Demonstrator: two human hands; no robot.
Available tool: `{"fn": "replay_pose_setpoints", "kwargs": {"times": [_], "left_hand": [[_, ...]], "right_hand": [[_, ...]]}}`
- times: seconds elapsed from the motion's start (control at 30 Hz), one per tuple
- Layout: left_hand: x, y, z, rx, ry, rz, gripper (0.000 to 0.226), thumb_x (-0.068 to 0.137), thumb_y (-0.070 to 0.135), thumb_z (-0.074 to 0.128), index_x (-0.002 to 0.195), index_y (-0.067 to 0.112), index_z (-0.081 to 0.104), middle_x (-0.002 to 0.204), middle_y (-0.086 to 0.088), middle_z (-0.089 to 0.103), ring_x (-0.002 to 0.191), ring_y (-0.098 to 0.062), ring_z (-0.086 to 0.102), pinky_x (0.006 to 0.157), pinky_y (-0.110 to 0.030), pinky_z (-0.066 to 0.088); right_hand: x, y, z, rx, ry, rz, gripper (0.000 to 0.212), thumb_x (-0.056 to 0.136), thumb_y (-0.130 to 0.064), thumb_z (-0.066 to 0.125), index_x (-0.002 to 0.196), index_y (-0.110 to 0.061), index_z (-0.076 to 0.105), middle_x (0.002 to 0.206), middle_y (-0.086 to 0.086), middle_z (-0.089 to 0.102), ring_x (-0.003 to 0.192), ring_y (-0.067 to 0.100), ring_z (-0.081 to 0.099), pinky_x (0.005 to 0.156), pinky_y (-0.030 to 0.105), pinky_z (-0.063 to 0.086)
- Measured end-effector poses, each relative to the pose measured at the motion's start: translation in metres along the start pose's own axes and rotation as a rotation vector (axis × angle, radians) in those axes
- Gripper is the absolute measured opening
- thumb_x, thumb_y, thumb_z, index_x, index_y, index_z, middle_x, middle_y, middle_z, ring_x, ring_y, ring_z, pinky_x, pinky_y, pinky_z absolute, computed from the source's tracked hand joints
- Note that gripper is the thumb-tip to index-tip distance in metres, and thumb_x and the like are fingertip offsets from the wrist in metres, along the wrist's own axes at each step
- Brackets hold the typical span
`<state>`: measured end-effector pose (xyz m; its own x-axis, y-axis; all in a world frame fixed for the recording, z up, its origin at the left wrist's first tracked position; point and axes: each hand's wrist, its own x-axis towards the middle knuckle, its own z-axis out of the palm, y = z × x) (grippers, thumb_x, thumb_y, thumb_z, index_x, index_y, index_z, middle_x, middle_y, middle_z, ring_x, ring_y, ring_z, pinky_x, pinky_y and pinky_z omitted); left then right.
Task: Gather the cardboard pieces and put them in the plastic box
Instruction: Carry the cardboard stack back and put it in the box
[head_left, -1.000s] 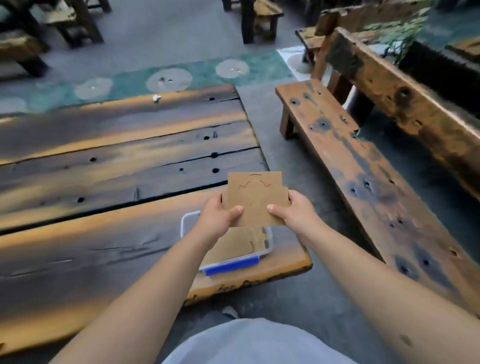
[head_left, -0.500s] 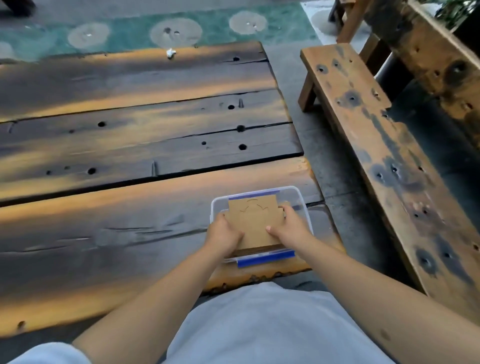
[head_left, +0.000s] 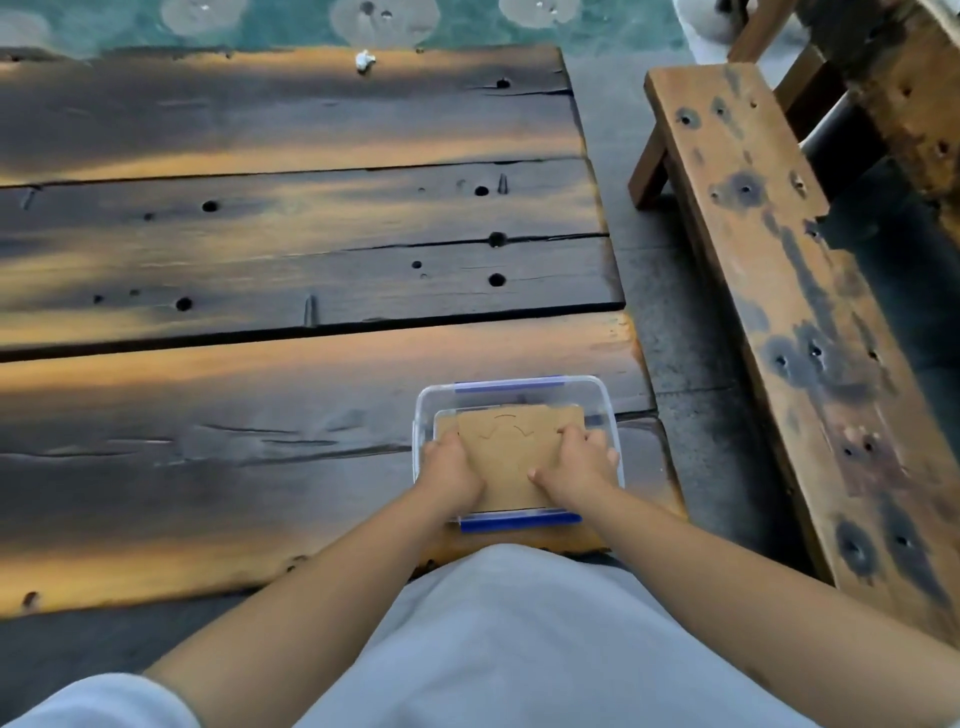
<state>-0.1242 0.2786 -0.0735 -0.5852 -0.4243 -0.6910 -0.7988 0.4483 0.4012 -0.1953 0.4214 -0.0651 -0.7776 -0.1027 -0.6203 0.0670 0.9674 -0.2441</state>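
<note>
Both hands have lowered the cardboard piece (head_left: 511, 457) into the plastic box (head_left: 605, 410).

Light grey shirt (head_left: 519, 649), bare forearms.

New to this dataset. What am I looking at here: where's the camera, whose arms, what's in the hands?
There is no robot here: a person does the job with bare hands. The single picture comes from a wide-angle camera worn on the head, looking forward and down, so the two forearms reach in from the bottom edge and straight lines bend near the borders.

The surface is a dark wooden plank table. Near its right front corner stands a clear plastic box with blue clips and no lid on it. The left hand and right hand grip the two sides of a stack of brown cardboard pieces, which sits down inside the box walls. Whether it already rests on the bottom cannot be told.

To the right stands a weathered wooden bench. A small white scrap lies at the table's far edge.
</note>
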Motion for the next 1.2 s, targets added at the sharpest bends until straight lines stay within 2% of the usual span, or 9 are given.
{"fn": "replay_pose_setpoints", "kwargs": {"times": [0.13, 0.2, 0.3, 0.43, 0.7, 0.9, 1.03, 1.1, 1.2], "left_hand": [[0.002, -0.003, -0.002, -0.2, 0.012, 0.008, 0.051, 0.081, 0.01, 0.061, 0.128, 0.016, 0.042, 0.125, -0.011, 0.051, 0.095, -0.024, 0.052, 0.077, -0.031, 0.046], [-0.001, -0.003, -0.001, -0.222, 0.028, 0.005, 0.052, 0.081, 0.01, 0.063, 0.127, 0.016, 0.043, 0.127, -0.01, 0.049, 0.099, -0.024, 0.052, 0.081, -0.033, 0.048], [-0.003, -0.001, 0.002, -0.241, 0.031, -0.009, 0.059, 0.079, 0.014, 0.069, 0.131, 0.013, 0.041, 0.131, -0.011, 0.046, 0.115, -0.028, 0.052, 0.095, -0.041, 0.049], [0.001, 0.002, 0.001, -0.254, 0.006, -0.006, 0.063, 0.078, 0.017, 0.074, 0.13, 0.013, 0.037, 0.132, -0.01, 0.045, 0.118, -0.028, 0.05, 0.095, -0.041, 0.049], [0.011, -0.002, 0.005, -0.209, 0.026, -0.02, 0.072, 0.075, 0.028, 0.078, 0.13, 0.013, 0.035, 0.135, -0.009, 0.04, 0.122, -0.027, 0.045, 0.102, -0.043, 0.044], [0.014, -0.002, 0.005, -0.219, -0.014, 0.1, 0.079, 0.074, 0.033, 0.08, 0.133, 0.022, 0.028, 0.136, -0.006, 0.035, 0.123, -0.024, 0.042, 0.105, -0.045, 0.042], [0.016, -0.005, 0.0, -0.253, -0.039, 0.074, 0.106, 0.071, 0.033, 0.082, 0.148, 0.026, 0.009, 0.144, -0.007, 0.03, 0.126, -0.026, 0.043, 0.106, -0.041, 0.04], [0.018, -0.007, -0.003, -0.313, -0.094, 0.048, 0.108, 0.071, 0.031, 0.083, 0.149, 0.024, 0.008, 0.142, -0.004, 0.039, 0.122, -0.025, 0.05, 0.101, -0.038, 0.045], [0.021, -0.009, -0.006, -0.417, -0.163, 0.009, 0.07, 0.073, 0.03, 0.082, 0.122, 0.028, 0.033, 0.115, 0.009, 0.056, 0.092, -0.01, 0.061, 0.07, -0.022, 0.052]], "right_hand": [[0.005, -0.001, -0.005, 0.052, -0.069, 0.024, 0.088, 0.073, -0.046, 0.077, 0.14, -0.018, 0.027, 0.152, 0.008, 0.018, 0.137, 0.032, 0.024, 0.108, 0.044, 0.031], [0.007, -0.002, -0.006, 0.067, -0.121, 0.023, 0.09, 0.073, -0.046, 0.077, 0.141, -0.02, 0.024, 0.157, 0.009, 0.011, 0.14, 0.033, 0.021, 0.111, 0.047, 0.03], [0.011, 0.0, -0.009, 0.096, -0.204, 0.021, 0.088, 0.073, -0.046, 0.078, 0.141, -0.024, 0.028, 0.149, 0.01, 0.023, 0.133, 0.036, 0.035, 0.107, 0.048, 0.036], [0.016, 0.004, -0.014, 0.161, -0.245, 0.004, 0.09, 0.068, -0.044, 0.082, 0.139, -0.025, 0.031, 0.14, 0.009, 0.035, 0.124, 0.034, 0.044, 0.103, 0.047, 0.041], [0.023, 0.001, -0.014, 0.268, -0.24, 0.061, 0.109, 0.063, -0.037, 0.087, 0.144, -0.025, 0.015, 0.142, 0.01, 0.033, 0.126, 0.033, 0.042, 0.1, 0.049, 0.046], [0.024, -0.001, -0.013, 0.305, -0.194, -0.009, 0.105, 0.059, -0.038, 0.089, 0.14, -0.025, 0.023, 0.135, 0.008, 0.044, 0.121, 0.03, 0.048, 0.099, 0.045, 0.047], [0.025, 0.005, -0.015, 0.351, -0.215, -0.005, 0.114, 0.059, -0.04, 0.089, 0.145, -0.026, 0.016, 0.138, 0.01, 0.033, 0.12, 0.03, 0.047, 0.099, 0.042, 0.045], [0.025, 0.008, -0.014, 0.381, -0.226, 0.007, 0.117, 0.06, -0.039, 0.089, 0.147, -0.026, 0.013, 0.142, 0.01, 0.033, 0.124, 0.03, 0.046, 0.1, 0.042, 0.044], [0.027, 0.012, -0.013, 0.45, -0.266, -0.004, 0.115, 0.061, -0.036, 0.089, 0.148, -0.024, 0.014, 0.142, 0.006, 0.042, 0.123, 0.028, 0.048, 0.101, 0.042, 0.046]]}}
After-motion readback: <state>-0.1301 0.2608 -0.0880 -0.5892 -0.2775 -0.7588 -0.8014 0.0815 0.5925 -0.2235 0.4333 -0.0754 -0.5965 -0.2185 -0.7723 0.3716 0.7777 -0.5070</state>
